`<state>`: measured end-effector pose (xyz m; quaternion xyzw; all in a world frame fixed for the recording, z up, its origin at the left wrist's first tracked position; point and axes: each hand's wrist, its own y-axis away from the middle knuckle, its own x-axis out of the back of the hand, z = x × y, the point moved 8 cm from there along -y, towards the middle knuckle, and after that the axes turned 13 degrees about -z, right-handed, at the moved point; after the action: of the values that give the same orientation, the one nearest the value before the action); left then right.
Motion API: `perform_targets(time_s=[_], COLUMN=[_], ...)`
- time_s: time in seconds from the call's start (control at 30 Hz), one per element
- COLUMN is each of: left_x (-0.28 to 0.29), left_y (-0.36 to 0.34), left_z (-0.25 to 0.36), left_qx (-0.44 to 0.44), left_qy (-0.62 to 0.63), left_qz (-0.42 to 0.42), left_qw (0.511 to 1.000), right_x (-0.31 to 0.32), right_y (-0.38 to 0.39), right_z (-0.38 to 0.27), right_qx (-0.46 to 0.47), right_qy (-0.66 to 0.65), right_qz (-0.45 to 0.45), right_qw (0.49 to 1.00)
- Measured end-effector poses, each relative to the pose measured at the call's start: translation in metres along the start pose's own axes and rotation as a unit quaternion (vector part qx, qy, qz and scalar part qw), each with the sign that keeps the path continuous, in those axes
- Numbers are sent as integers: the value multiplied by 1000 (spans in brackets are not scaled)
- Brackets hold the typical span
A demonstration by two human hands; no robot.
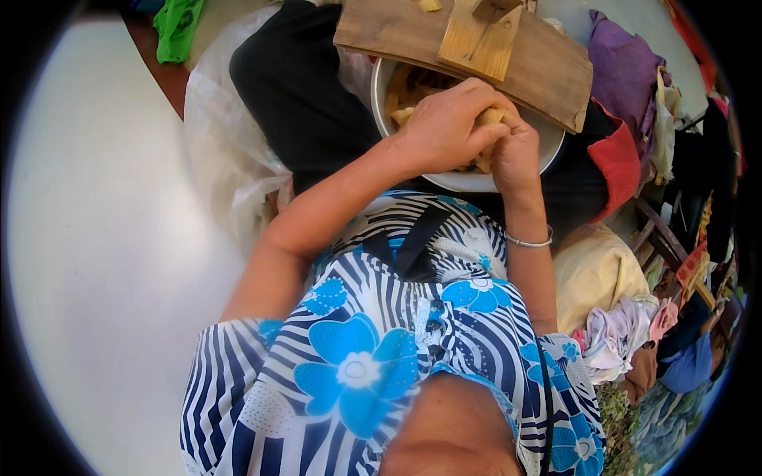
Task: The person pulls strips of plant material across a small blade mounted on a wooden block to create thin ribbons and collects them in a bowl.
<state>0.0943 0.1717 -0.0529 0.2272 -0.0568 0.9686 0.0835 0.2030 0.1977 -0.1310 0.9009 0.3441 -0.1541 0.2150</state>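
Both my hands meet over a round metal bowl [382,95] in my lap. My left hand [452,123] is closed, its fingers curled over a pale yellow piece [490,117]. From the other side my right hand [517,155], with a bangle on its wrist, closes on the same piece. Fingers cover most of it, so its kind is unclear. Brown and yellowish pieces [403,116] lie in the bowl, partly hidden by my hands. Just beyond my fingers, a wooden board [389,32] rests across the bowl's far side, bearing a lighter wooden block [478,44].
A small yellow bit [430,5] sits on the board's far edge. To the left are a translucent plastic sheet [226,143], a green bag [176,30] and a wide pale surface [103,238]. Purple cloth [623,59], a cream bundle [599,266] and heaped clothes [619,333] crowd the right.
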Motion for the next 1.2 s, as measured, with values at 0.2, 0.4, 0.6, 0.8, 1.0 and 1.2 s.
perform_targets(time_s=[0.2,0.4,0.6,0.8,1.0,1.2], left_x=[-3,-34,-36,25,28,35], left_y=[-12,1,39,41,11,-9], left_z=[-16,-68,-59,-16,2,-33], left_qx=[45,206,211,47,-15,87], left_qy=[18,408,442,-92,-120,124], left_qz=[67,47,-40,47,17,-86], left_qw=[997,888,871,994,992,985], right_x=[-15,-26,0,19,-9,-5], right_y=[13,22,20,11,-11,-23], right_z=[-59,-77,-73,-78,-76,-89], right_qx=[205,282,239,150,-49,-37], right_qy=[400,417,313,224,259,262], right_qz=[92,118,112,64,-120,-121], right_qw=[889,856,912,961,957,957])
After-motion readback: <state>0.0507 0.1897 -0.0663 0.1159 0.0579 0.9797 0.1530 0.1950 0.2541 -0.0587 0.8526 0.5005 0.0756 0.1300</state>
